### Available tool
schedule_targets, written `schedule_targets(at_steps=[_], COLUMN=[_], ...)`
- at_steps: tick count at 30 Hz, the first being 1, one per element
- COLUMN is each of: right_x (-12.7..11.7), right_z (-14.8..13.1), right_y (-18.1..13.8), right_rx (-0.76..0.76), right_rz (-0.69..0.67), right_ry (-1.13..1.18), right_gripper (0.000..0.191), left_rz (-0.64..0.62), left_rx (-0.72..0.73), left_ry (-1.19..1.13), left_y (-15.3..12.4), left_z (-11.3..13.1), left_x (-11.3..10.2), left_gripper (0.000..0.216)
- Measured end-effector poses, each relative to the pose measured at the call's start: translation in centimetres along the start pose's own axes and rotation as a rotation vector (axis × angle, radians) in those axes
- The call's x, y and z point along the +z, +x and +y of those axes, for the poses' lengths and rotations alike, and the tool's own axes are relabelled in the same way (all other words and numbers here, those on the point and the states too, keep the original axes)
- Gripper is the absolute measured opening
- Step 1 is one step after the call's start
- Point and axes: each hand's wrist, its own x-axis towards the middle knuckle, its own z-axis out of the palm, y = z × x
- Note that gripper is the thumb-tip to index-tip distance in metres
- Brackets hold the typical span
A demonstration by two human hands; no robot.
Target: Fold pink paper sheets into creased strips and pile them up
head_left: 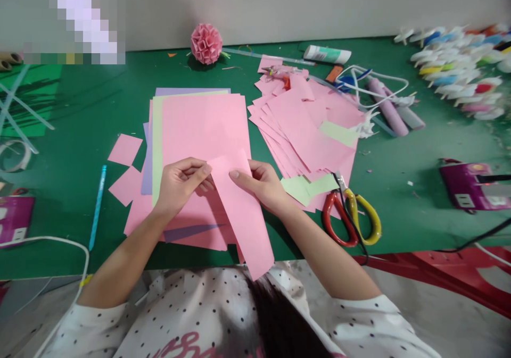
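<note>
Between my two hands I hold a long strip of pink paper, its lower end hanging toward my lap. My left hand pinches the strip's upper left corner between thumb and fingers. On the right edge, my right hand grips it, thumb on top and fingers behind. Beneath my hands lies a stack of coloured sheets, pink on top with green and purple edges showing. Two small pink paper squares lie left of the stack.
Scissors with red and yellow handles lie right of my hands, beside a heap of pink paper pieces. A pink paper ball sits at the back. A blue pencil lies left; purple boxes stand at both sides.
</note>
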Motion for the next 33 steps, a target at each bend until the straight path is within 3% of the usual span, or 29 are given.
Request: schedule_targets(at_steps=[13,20,27,33], right_x=[0.08,-0.10,-0.06,-0.21], right_z=[-0.16,-0.08,-0.63,-0.22], right_y=[-0.04,0.59,0.59,0.68], right_rx=[0.008,-0.070,-0.140,-0.112], right_rz=[-0.033,0.172,0.204,0.192], right_ry=[0.011,0.089,0.008,0.057], right_gripper=[0.036,0.033,0.036,0.027], left_rz=[0.011,0.025,0.029,0.013], left_rx=[0.009,0.006,0.086,0.048], left_ry=[0.014,0.094,0.108,0.112], left_y=[0.04,0.07,0.32,0.36], left_z=[0.18,0.40,0.51,0.26], left_x=[0.04,0.14,0.00,-0.28], left_gripper=[0.025,0.024,0.017,0.019])
